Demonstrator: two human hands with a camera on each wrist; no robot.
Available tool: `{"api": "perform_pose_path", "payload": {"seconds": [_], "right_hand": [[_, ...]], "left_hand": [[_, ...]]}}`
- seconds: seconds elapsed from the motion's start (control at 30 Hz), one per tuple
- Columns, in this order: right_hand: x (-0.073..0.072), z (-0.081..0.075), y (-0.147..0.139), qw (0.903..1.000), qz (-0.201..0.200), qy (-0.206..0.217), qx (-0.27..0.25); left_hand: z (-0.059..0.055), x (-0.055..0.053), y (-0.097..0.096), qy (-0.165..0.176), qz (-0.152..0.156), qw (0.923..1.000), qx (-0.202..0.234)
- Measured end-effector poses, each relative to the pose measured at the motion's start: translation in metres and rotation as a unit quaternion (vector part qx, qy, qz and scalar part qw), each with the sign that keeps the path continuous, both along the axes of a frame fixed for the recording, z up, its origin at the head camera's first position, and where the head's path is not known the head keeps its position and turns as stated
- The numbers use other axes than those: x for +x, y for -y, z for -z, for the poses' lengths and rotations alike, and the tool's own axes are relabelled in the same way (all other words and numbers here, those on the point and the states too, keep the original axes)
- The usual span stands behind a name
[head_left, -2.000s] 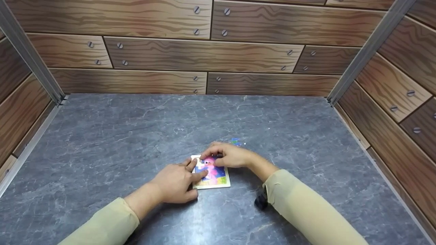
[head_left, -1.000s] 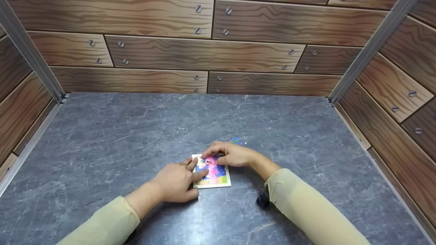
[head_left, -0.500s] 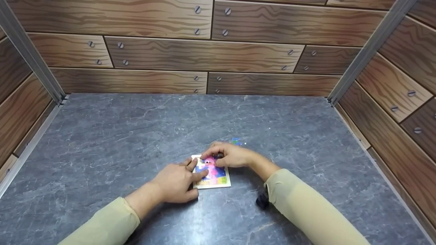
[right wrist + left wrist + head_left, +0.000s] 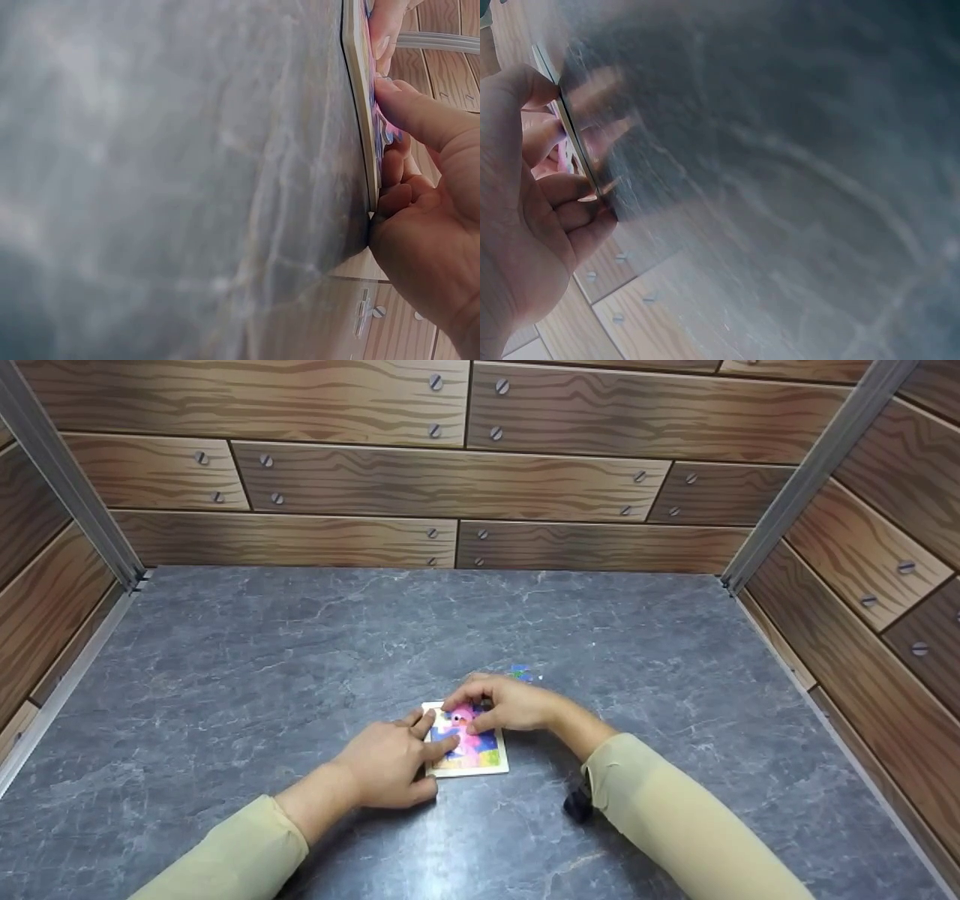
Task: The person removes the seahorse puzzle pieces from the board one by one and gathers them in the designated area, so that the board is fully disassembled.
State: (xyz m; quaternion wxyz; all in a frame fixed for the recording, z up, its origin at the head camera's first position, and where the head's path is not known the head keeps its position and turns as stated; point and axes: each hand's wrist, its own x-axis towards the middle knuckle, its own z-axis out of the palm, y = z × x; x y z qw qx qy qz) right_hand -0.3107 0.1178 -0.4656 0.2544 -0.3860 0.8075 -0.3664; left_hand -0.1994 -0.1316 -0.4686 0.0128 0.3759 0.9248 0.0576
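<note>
A small jigsaw puzzle in a pale tray (image 4: pixel 469 772) lies on the table in the head view, its picture a pink figure on blue with yellow at the bottom. My left hand (image 4: pixel 390 761) rests over its left side, index finger extended onto the picture and thumb by the lower left corner. From the upper right, my right hand (image 4: pixel 510 703) reaches over the top part. Its thumb and fingers pinch a pink and blue puzzle piece (image 4: pixel 390 132), which stands tilted above the tray in the right wrist view. The fingers cover part of the picture.
Blue and green puzzle pieces (image 4: pixel 519 670) lie on the table just behind the right hand, with a tiny white bit (image 4: pixel 540 677) next to them. A black object (image 4: pixel 577 804) sits under the right sleeve cuff. Wood-patterned walls (image 4: pixel 450 480) enclose the grey marbled table (image 4: pixel 300 637).
The right thumb has shifted slightly down and left over the pink figure's head. The left hand, the tray and the loose pieces stay where they were.
</note>
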Motion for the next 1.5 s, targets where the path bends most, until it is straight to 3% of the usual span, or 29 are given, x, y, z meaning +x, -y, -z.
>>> {"api": "perform_pose_path", "payload": {"seconds": [0.73,0.97,1.5], "right_hand": [[-0.0001,0.0038,0.0022,0.9998,0.004,0.008,-0.019],[0.0001,0.0040,0.0012,0.9989,0.002,0.031,-0.034],[-0.0016,0.0034,0.0014,0.9989,0.011,0.036,-0.029]], "left_hand": [[-0.0020,-0.0003,-0.0006,0.011,-0.005,0.9998,-0.013],[-0.0014,-0.0003,-0.0003,0.015,-0.006,0.9999,-0.005],[-0.0014,-0.0002,-0.0003,0.008,-0.006,0.9999,-0.012]]}}
